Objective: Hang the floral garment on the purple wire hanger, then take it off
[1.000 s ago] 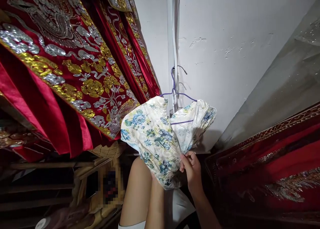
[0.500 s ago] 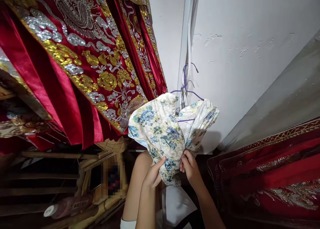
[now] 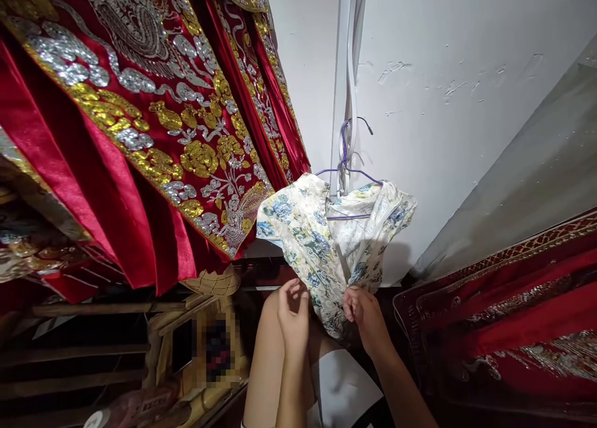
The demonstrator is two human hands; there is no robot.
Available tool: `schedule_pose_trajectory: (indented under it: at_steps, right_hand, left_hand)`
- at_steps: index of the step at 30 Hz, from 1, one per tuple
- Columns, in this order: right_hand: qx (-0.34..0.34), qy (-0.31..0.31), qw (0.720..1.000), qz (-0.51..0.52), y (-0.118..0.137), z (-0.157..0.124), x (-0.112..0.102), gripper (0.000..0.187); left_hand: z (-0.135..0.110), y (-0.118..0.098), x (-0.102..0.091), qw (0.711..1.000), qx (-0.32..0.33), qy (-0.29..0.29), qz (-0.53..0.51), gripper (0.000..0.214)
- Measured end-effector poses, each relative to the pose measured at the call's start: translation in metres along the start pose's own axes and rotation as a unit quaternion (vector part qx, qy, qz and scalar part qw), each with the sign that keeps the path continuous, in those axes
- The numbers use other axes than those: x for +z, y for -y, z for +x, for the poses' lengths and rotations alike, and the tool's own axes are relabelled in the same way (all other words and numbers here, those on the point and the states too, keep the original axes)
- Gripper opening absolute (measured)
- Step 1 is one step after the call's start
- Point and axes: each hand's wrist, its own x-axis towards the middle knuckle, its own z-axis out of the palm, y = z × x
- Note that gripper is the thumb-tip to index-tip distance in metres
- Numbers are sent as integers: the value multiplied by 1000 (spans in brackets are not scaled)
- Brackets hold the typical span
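Observation:
A white dress with blue flowers (image 3: 321,241) hangs on a purple wire hanger (image 3: 347,170) against the white wall. My right hand (image 3: 366,313) is closed, pinching the dress fabric low at its front. My left hand (image 3: 293,313) is just left of the dress, fingers loosely spread, touching the fabric's edge without gripping it.
Red robes with gold and silver embroidery (image 3: 140,117) hang at the left. More red embroidered cloth (image 3: 513,310) lies at the right. Wooden shelving (image 3: 116,347) stands low at the left. A white cable duct (image 3: 347,73) runs up the wall behind the hanger.
My left hand came up, pinched the dress half a second ago, and has now let go and opened. The bunched fabric has dropped and hangs flatter. My right hand keeps its pinch.

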Motion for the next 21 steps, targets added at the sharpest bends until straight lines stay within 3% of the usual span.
schedule_pose_trajectory:
  at_steps: [4, 6, 11, 14, 21]
  right_hand:
    - [10, 30, 999, -22, -6, -3, 4, 37]
    - [10, 45, 998, -48, -5, -4, 4, 36]
    - [14, 52, 990, -127, 22, -3, 1, 30]
    - [-43, 37, 987, -149, 57, 9, 5, 25]
    - [-183, 17, 969, -167, 158, 62, 54, 23]
  left_hand:
    - [-19, -22, 22, 982, 14, 184, 34, 21]
    - [-27, -29, 31, 974, 12, 224, 41, 15]
    - [-34, -32, 39, 967, 48, 236, 76, 13]
    - [-37, -24, 46, 960, 70, 253, 93, 17]
    - [-57, 25, 84, 976, -4, 212, 54, 31]
